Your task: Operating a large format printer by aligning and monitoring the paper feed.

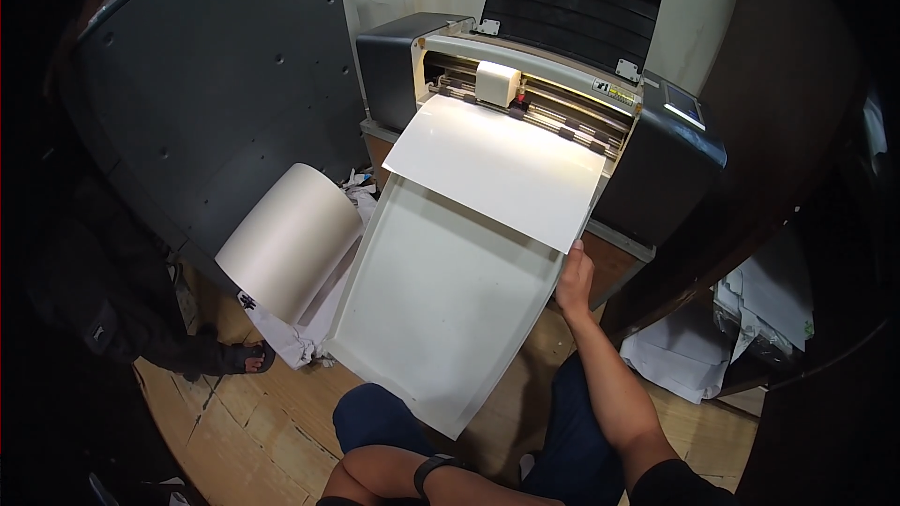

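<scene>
A cutting plotter [525, 136] stands before me, its black lid [572, 9] raised and its white carriage [497, 83] over the rollers. From it a white sheet [497, 164] slopes toward me, overlapping the top of a pale shallow tray [441, 290] with raised edges. My right hand [575, 283] is closed at the tray's right edge, close beside the sheet's lower right corner; some fingers are hidden. My left arm lies across my lap with a black band on the wrist. Only part of my left hand [497, 487] shows at the lower edge, its fingers out of sight.
A large white roll [291, 239] leans at left over crumpled paper [291, 342]. Behind it rises a dark grey panel [234, 75]. Another person's foot [255, 358] rests on the floor at left. Stacked papers and plastic [764, 305] lie at right.
</scene>
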{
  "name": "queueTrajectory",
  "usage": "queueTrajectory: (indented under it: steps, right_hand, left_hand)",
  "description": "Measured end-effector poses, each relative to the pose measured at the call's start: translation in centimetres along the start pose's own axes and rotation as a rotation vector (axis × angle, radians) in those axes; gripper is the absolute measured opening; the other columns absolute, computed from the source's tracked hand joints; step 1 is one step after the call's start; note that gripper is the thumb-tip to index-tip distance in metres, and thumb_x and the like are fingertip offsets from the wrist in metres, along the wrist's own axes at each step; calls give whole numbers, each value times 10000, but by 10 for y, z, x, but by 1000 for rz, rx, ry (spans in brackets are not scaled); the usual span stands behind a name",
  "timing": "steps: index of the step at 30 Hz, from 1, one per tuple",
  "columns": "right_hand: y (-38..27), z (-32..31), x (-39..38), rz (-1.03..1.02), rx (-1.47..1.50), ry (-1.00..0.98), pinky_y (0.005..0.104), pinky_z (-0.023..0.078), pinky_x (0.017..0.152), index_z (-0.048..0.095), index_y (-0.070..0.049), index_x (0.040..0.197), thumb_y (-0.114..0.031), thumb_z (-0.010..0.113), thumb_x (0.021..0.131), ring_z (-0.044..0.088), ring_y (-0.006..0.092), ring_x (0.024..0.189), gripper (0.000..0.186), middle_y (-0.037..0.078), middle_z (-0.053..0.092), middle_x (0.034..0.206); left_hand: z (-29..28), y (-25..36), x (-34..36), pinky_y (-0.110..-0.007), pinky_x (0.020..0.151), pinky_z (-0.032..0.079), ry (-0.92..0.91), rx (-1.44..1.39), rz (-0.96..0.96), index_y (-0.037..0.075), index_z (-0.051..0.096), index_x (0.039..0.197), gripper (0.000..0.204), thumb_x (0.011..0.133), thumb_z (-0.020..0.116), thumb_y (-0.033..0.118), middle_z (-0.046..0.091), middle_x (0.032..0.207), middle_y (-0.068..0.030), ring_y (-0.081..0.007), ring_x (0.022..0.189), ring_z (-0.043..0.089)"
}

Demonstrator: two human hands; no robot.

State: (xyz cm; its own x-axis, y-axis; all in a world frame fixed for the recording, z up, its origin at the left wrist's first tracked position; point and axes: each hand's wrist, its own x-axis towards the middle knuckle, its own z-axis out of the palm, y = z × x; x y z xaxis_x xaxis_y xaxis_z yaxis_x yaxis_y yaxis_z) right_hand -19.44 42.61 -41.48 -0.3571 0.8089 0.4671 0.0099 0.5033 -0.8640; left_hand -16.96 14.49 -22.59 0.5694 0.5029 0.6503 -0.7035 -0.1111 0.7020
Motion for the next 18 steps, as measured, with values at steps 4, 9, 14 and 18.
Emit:
queueTrajectory:
  steps: [4, 9, 14, 18]
  right_hand:
    - [4, -1, 0, 21, -5, -16, 395, 419, 599, 573, 85, 793, -358, 324, 1049, 527, 219, 605, 569, 173, 557, 627]
    - [2, 0, 0, 4, -15, -8, 398, 416, 593, 570, 86, 787, -358, 324, 1050, 520, 216, 599, 571, 163, 549, 620]
    - [-3, 1, 0, 11, -3, -15, 401, 421, 598, 575, 84, 794, -353, 322, 1050, 533, 229, 602, 567, 175, 558, 629]
    - [4, -3, 1, 16, -3, -13, 409, 428, 604, 577, 81, 798, -353, 325, 1049, 554, 249, 605, 561, 187, 570, 637]
  left_hand:
    - [0, -5, 2, -360, 561, 387, 0, -41, 4, -19, 504, 908, 410, 1020, 454, 372, 492, 719, -129, -292, 612, 512]
    - [-1, -9, 6, -353, 554, 379, 72, -38, 102, -19, 507, 865, 416, 1023, 461, 364, 489, 694, -111, -275, 595, 492]
    - [-13, -13, -1, -339, 591, 420, 81, 9, 88, -40, 550, 925, 394, 1024, 471, 333, 557, 752, -123, -263, 647, 545]
    - [-3, -4, 1, -325, 680, 477, 75, -93, 55, -88, 555, 1090, 410, 1006, 510, 312, 624, 900, -173, -251, 763, 609]
